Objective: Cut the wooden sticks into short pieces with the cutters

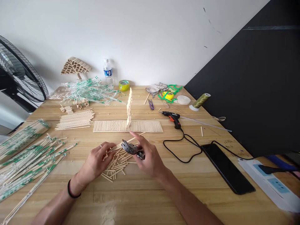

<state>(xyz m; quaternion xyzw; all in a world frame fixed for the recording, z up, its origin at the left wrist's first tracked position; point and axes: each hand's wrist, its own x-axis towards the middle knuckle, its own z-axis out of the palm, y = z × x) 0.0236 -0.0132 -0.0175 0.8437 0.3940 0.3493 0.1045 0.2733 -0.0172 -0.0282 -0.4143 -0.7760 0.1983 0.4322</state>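
My left hand point(99, 157) is closed in a pinch on a thin wooden chopstick point(136, 137), which slants up to the right past the tool. In my right hand point(151, 159) is a pair of dark metal pliers point(129, 147), the jaws pointing left at the chopstick. Whether the jaws touch it I cannot tell. Beneath both hands lies a loose pile of short cut stick pieces point(117, 167). Just beyond, a flat panel of side-by-side sticks point(147, 126) lies on the table, with a narrow upright piece of sticks point(129, 107) standing at its middle.
Wrapped chopsticks point(30, 162) and bare chopsticks point(75, 119) lie on the left. Behind them are crumpled wrappers point(86, 89), a water bottle point(108, 73) and yellow tape point(124, 85). At right lie a glue gun point(172, 117) with its cord, a phone point(231, 170) and a power strip point(269, 181).
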